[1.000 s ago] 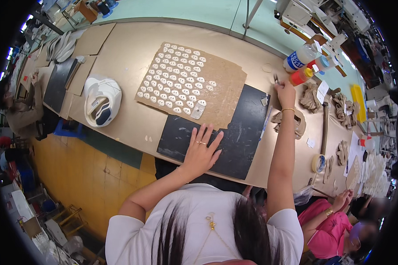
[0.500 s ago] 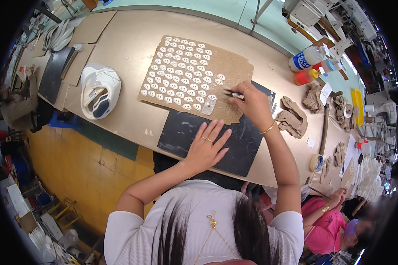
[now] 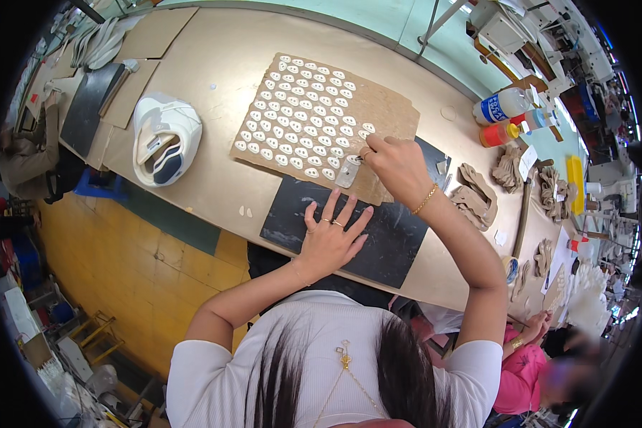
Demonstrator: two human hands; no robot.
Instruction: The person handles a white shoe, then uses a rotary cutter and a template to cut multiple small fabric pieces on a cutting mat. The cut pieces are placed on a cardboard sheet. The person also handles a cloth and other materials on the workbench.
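Note:
My right hand [image 3: 401, 171] is closed on a slim, dark-tipped tool, apparently tweezers; its fingers hide most of it. The tip is by the lower right of several rows of small white eyelet-like pieces [image 3: 297, 133], spread over a brown cardboard sheet [image 3: 389, 107]. Just below that tip a small greyish clear strip [image 3: 347, 175] lies on the cardboard. My left hand [image 3: 329, 242] rests with fingers spread over the black mat [image 3: 389, 246], near the cardboard's lower edge, holding nothing.
A white shoe upper [image 3: 185, 128] stands on the table to the left. Bottles [image 3: 503, 107] and a red jar with a yellow cap [image 3: 496, 134] stand at the back right. Brown cut pieces [image 3: 478, 196] lie right of the mat. A person in pink [image 3: 524, 371] sits at lower right.
My right hand has moved left, bringing the tool from the bare cardboard to beside the white pieces and strip. My left hand stays spread in nearly the same place.

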